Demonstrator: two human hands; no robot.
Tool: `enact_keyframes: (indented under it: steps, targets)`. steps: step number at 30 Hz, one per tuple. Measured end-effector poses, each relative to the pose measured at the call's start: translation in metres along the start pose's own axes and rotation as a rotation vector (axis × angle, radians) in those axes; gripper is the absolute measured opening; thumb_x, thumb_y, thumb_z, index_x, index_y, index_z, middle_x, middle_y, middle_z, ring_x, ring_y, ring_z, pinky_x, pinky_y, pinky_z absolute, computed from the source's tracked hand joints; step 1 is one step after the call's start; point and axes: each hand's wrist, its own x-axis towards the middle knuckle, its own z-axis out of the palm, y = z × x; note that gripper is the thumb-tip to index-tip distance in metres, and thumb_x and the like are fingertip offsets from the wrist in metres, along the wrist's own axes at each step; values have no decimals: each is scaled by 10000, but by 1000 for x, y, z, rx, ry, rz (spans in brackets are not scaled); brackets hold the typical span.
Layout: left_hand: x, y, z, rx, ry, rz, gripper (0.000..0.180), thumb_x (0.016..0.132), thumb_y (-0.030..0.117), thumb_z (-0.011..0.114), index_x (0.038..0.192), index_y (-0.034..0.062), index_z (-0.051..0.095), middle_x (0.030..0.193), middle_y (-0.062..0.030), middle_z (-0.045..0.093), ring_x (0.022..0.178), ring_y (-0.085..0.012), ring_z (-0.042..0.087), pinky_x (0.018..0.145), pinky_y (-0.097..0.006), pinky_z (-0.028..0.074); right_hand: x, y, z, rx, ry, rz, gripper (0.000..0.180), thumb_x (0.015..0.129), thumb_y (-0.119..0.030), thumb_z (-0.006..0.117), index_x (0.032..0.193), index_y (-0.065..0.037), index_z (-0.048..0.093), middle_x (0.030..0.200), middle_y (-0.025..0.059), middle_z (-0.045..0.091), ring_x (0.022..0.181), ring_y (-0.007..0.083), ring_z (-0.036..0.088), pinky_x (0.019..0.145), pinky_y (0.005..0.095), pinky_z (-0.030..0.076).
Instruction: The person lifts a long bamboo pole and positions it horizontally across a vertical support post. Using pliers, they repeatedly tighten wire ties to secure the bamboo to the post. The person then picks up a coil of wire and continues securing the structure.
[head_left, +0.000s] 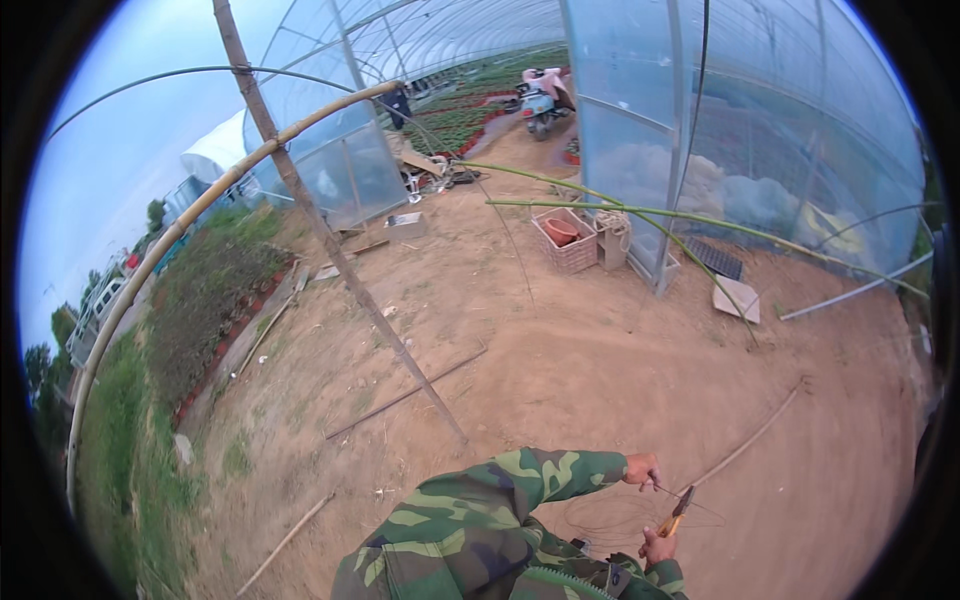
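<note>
My left hand [642, 470] reaches out from a camouflage sleeve, fingers pinched on a thin wire. Its strand runs toward the jaws of a pair of pliers [677, 513]. The pliers have orange-yellow handles, and my right hand [657, 546] is closed around them, just nearer than the left. The jaws point up and away, close to the wire; whether they bite on it is too small to tell. Loose loops of thin wire [605, 518] show beside and below my hands. Beyond the jaws, a thin wooden pole [745, 437] lies on the dirt.
A slanting wooden post [340, 260] and a bent bamboo pole [170, 240] stand at left. Green bamboo poles [650, 212] cross ahead. Farther off are a pink crate [566, 255] with a clay-coloured pot, a plastic-covered greenhouse [630, 130] and a parked scooter [543, 105].
</note>
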Motion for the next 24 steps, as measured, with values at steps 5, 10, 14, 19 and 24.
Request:
enact_keyframes:
  steps: [5, 10, 14, 19, 24]
  targets:
    - [42, 29, -11, 180, 184, -89, 357, 752, -42, 523, 1018, -14, 759, 817, -143, 735, 667, -185, 676, 653, -341, 548, 86, -8, -43, -441, 171, -356, 260, 797, -52, 812, 794, 0, 557, 647, 46, 533, 558, 190, 533, 535, 372, 459]
    - [48, 3, -28, 216, 337, -83, 372, 760, -29, 500, 1027, -7, 758, 834, -143, 738, 672, -206, 678, 644, -356, 549, 122, -15, -27, -365, 64, -296, 257, 799, -88, 828, 805, -12, 583, 693, 44, 549, 560, 202, 518, 547, 374, 448]
    - [33, 3, -61, 202, 295, -113, 367, 768, -11, 508, 1039, 3, 756, 863, -143, 740, 678, -221, 683, 640, -377, 552, 107, -36, 1, 232, -221, 262, 262, 809, -123, 814, 835, -49, 565, 667, 60, 541, 561, 243, 553, 499, 390, 438]
    - [39, 2, -68, 418, 355, -87, 299, 784, 18, 543, 994, 19, 757, 811, -150, 718, 690, -244, 694, 657, -388, 558, 191, 27, -22, -645, 117, -432, 307, 794, -125, 832, 843, -52, 538, 685, 59, 539, 564, 272, 571, 471, 412, 433]
    - [66, -37, -94, 340, 488, 207, 207, 797, 26, 587, 909, 51, 759, 831, -165, 719, 814, -325, 703, 741, -436, 557, 176, -36, 2, -171, 38, 137, 247, 817, -29, 772, 823, -59, 527, 655, 45, 502, 523, 225, 509, 484, 409, 439]
